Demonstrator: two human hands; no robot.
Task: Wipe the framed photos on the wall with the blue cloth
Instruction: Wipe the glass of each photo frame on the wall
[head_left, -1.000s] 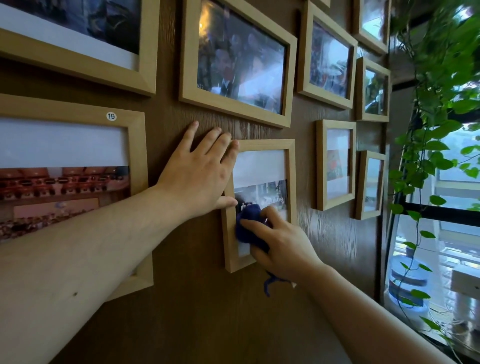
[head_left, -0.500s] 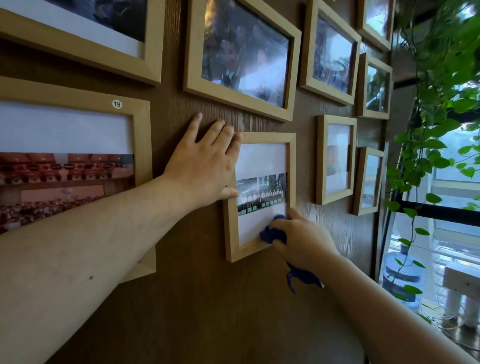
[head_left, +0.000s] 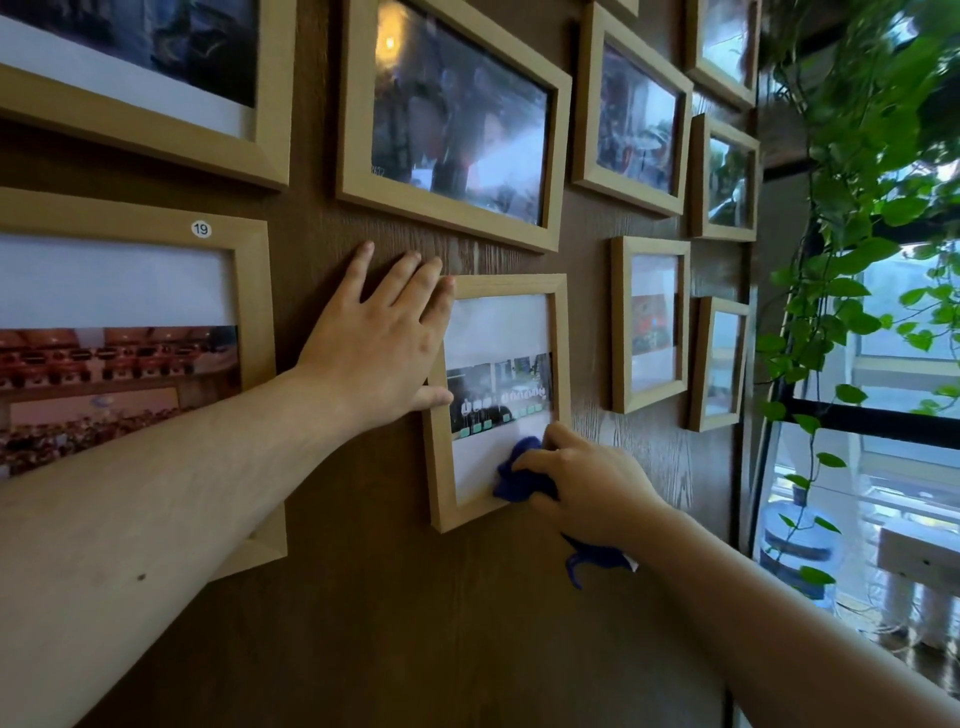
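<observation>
A small light-wood framed photo (head_left: 558, 332) hangs on the dark wood wall at the centre. My left hand (head_left: 379, 343) lies flat on the wall with fingers spread, its thumb and fingertips touching the frame's left edge. My right hand (head_left: 582, 478) is closed on the bunched blue cloth (head_left: 519, 473) and presses it against the glass at the frame's lower right corner. A tail of the cloth hangs below my wrist.
Several more wooden frames surround it: a large frame (head_left: 447, 119) above, one marked 19 (head_left: 124, 270) at the left, smaller frames (head_left: 649, 322) at the right. A trailing green plant (head_left: 852, 218) and a window (head_left: 883, 467) stand at the far right.
My right hand has carried the cloth from the left-middle of the glass down and right to the lower right corner. My left hand has stayed flat on the wall.
</observation>
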